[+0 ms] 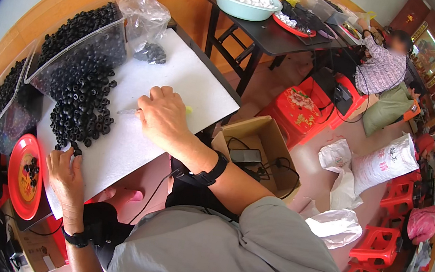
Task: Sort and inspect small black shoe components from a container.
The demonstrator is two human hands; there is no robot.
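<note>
On the white sheet (197,80) lies a heap of small black ring-shaped parts (81,97), spilling toward me from a clear bin. My left hand (64,177) is at the sheet's left edge, its fingertips closed on a small black part (76,150) just below the heap. My right hand (163,116) is closed over the middle of the sheet, round a slim tool (127,111). The tool's thin pale tip points left toward the heap, and a yellow-green end shows beyond the knuckles; its kind cannot be made out.
Clear bins (117,48) of black parts stand behind the heap, beside a clear plastic bag (147,20). A red plate (16,177) with some black parts sits at left. Right of me are an open cardboard box (222,139) with cables and red stools (296,111). A person sits farther off.
</note>
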